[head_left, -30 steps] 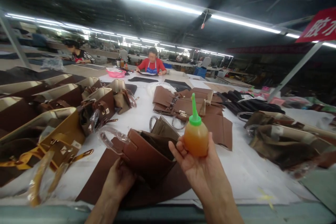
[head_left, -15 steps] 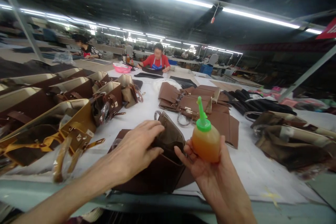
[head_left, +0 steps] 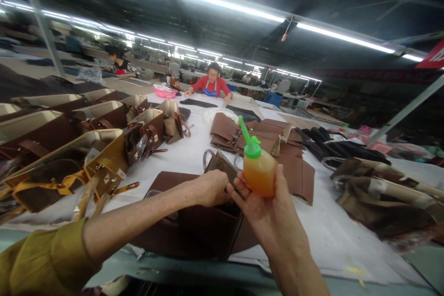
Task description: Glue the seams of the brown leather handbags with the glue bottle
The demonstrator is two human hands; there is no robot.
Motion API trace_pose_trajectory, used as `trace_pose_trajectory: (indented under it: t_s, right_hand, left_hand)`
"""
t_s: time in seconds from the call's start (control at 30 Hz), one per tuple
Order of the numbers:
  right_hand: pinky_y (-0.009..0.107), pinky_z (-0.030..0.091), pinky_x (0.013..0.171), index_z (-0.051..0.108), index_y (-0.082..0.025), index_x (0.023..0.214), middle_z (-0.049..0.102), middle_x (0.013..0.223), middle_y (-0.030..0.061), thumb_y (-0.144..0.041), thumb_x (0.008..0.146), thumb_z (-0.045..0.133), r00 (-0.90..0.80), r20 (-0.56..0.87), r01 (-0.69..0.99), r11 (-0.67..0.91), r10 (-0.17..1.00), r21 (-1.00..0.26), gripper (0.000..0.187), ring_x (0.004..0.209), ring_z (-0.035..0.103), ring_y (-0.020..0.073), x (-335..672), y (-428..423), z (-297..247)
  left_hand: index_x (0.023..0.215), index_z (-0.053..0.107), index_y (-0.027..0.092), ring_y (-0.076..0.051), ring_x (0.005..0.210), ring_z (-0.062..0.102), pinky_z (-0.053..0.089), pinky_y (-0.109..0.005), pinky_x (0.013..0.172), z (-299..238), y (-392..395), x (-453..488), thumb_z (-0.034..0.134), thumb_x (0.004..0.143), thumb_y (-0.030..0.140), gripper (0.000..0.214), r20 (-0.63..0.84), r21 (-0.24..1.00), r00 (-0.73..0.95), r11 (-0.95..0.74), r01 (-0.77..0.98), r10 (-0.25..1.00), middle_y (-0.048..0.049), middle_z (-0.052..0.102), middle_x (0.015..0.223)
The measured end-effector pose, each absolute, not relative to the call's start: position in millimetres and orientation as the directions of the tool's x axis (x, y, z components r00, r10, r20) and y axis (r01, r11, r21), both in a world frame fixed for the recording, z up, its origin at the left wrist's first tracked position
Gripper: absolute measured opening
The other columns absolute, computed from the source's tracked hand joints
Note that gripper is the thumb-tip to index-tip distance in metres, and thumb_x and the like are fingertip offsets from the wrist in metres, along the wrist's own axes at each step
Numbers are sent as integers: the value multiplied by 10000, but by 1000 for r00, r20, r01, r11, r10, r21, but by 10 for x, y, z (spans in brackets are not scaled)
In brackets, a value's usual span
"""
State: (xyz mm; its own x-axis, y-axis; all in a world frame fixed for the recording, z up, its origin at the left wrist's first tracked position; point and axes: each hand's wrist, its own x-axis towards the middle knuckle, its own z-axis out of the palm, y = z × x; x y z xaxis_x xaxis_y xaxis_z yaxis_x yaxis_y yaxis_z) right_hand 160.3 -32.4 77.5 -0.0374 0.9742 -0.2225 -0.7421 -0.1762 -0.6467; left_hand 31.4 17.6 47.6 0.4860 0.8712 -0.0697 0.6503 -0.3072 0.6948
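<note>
The fingers [head_left: 240,186] of the right hand [head_left: 268,219] were curled around a squeeze bottle [head_left: 261,175] of orange liquid, which sat in the upturned palm with the thumb along its right side. Its green nozzle [head_left: 244,132] pointed upward and a little to the left, clear of everything around it. The left hand [head_left: 211,188] was bent into a loose fist at the mouth of a dark brown bag [head_left: 211,226]; its fingertips were hidden, so I could not tell whether they pinched the edge, pressed the lining or held nothing.

The bag stood near the front edge of the white-covered tabletop [head_left: 333,236], on a flat brown piece [head_left: 166,180]. It lay directly beneath the left fingers, while the bottle was raised above and to the right of its opening, apart from it. The tips of the right fingers came close to the left knuckles.

The step in hand looked like work at the bag's opening, one hand busy there and the other carrying the bottle. Judging by this pose, more work inside called for the left fingers to steady the mouth and spread it; using the bottle there called for tipping the nozzle down without knocking the wrapped handle [head_left: 208,158].
</note>
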Motion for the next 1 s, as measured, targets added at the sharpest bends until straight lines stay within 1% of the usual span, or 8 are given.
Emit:
trace_pose_trajectory:
  t_s: [0.1, 0.2, 0.37, 0.67, 0.8, 0.87, 0.93, 1.0]
  right_hand:
    - [373, 531, 742, 639, -166, 904, 651, 760, 47, -564, 764, 608, 11, -209, -726, -136, 978, -674, 422, 696, 595, 164, 1548, -228, 748]
    - [410, 533, 775, 637, -160, 928, 665, 779, 52, -516, 753, 652, 44, -196, -684, -113, 980, -720, 396, 702, 607, 171, 1639, -195, 698]
    - [491, 503, 852, 634, -165, 981, 691, 897, 83, -467, 765, 663, 56, -237, -636, -148, 970, -757, 372, 812, 639, 231, 1912, -265, 675]
    - [532, 493, 861, 569, -144, 1128, 666, 1061, 118, -452, 768, 671, -24, -251, -615, -212, 968, -759, 484, 936, 623, 281, 1881, -339, 711]
    - [530, 491, 867, 548, -151, 1158, 674, 1043, 112, -452, 750, 690, -14, -268, -628, -217, 963, -747, 526, 940, 626, 288, 1880, -338, 705]
    - [530, 496, 858, 549, -152, 1158, 681, 1021, 110, -461, 744, 692, -9, -279, -633, -221, 960, -742, 536, 921, 634, 286, 1887, -342, 707]
    - [523, 505, 845, 560, -148, 1138, 687, 1003, 110, -463, 741, 693, 5, -278, -634, -212, 961, -744, 525, 903, 640, 280, 1889, -352, 711]
    - [512, 511, 839, 580, -141, 1095, 693, 977, 108, -462, 741, 693, 16, -273, -637, -201, 962, -744, 491, 886, 644, 270, 1888, -366, 714]
  left_hand:
    - [611, 624, 170, -160, 528, 530, 355, -238, 458, 581, 177, 237, 519, 658, 241, 136, -225, 449, 454, -322, 833, 862, -21, 555, 525]
    - [747, 681, 164, -164, 594, 577, 370, -232, 480, 719, 235, -2, 495, 668, 232, 214, -215, 302, 361, -290, 908, 907, -55, 653, 658]
    - [812, 682, 156, -251, 800, 645, 451, -282, 603, 710, 390, -725, 503, 635, 208, 258, -150, -20, -69, 67, 998, 986, -138, 697, 883]
    - [1084, 569, 165, -315, 972, 609, 474, -413, 750, 460, 336, -953, 444, 694, 117, 412, -103, 7, -194, 195, 981, 976, -150, 648, 1064]
    - [1208, 473, 202, -259, 1108, 514, 420, -356, 898, 820, 222, -670, 513, 669, 147, 543, 131, 183, 22, -46, 982, 991, -84, 535, 1257]
    - [1172, 487, 210, -224, 1097, 506, 400, -320, 923, 935, 175, -445, 506, 706, 170, 468, 241, 310, 126, -199, 930, 962, -54, 548, 1220]
    - [1094, 513, 210, -204, 994, 554, 439, -295, 847, 910, 194, -228, 520, 737, 237, 357, 126, 426, 174, -212, 880, 977, -41, 600, 1085]
    - [1084, 508, 173, -261, 1044, 530, 442, -320, 843, 752, 295, -84, 655, 635, 298, 490, -42, 418, 164, -131, 899, 986, -85, 567, 1131]
